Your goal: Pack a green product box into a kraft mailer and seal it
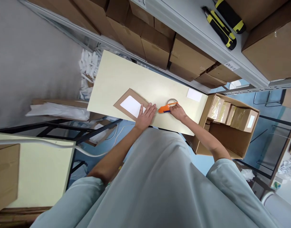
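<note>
On the pale table lies a flat brown cardboard box (123, 105) with a white label (131, 104) on its top. My left hand (145, 117) rests flat on the box's right end, fingers stretched out. Just right of it, my right hand (178, 111) is closed around an orange tape dispenser (163, 109). A roll of tape (172, 101) sits in the dispenser. Its front end points left, toward my left fingertips, a small distance from them. My right fingers partly hide the handle.
A white paper (194, 94) lies on the table (145, 79) at the right. Beyond it stands an open carton (221, 139) holding several taped boxes. Boxes line the shelf behind; two utility knives (220, 28) lie on the upper shelf. A second table (44, 171) is at lower left.
</note>
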`<state>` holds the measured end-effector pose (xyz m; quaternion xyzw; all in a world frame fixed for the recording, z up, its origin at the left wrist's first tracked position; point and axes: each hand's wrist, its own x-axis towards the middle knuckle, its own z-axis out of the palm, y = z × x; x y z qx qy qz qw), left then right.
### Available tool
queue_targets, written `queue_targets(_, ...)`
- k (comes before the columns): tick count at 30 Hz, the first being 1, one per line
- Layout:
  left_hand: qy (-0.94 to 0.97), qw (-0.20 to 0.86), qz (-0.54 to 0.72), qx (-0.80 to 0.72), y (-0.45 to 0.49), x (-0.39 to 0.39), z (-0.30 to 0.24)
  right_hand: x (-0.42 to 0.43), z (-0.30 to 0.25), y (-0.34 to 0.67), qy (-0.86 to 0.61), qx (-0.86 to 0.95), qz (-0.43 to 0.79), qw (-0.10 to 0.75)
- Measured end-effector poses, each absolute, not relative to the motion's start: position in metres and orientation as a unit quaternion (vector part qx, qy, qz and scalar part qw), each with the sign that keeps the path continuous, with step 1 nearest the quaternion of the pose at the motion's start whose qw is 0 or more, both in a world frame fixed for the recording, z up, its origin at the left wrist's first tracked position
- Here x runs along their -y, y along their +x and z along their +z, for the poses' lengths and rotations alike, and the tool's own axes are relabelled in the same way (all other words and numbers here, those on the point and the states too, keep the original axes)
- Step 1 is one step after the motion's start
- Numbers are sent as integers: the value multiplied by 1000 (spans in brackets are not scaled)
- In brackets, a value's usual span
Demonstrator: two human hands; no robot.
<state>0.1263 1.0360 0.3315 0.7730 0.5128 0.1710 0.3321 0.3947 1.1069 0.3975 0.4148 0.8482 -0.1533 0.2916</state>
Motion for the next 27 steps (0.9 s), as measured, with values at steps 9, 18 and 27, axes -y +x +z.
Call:
queue_targets(9, 853, 377, 95, -348, 83, -1034, 331, -1134, 416, 465, 427, -836, -152, 311)
queue_targets(18, 760, 324, 211, -523, 119, -1068, 348, -1134, 406, 435, 458, -828, -129, 297)
queue_targets(27, 563, 280, 265, -731, 182, -1117, 332, -1134, 414, 432, 448, -834, -121, 299)
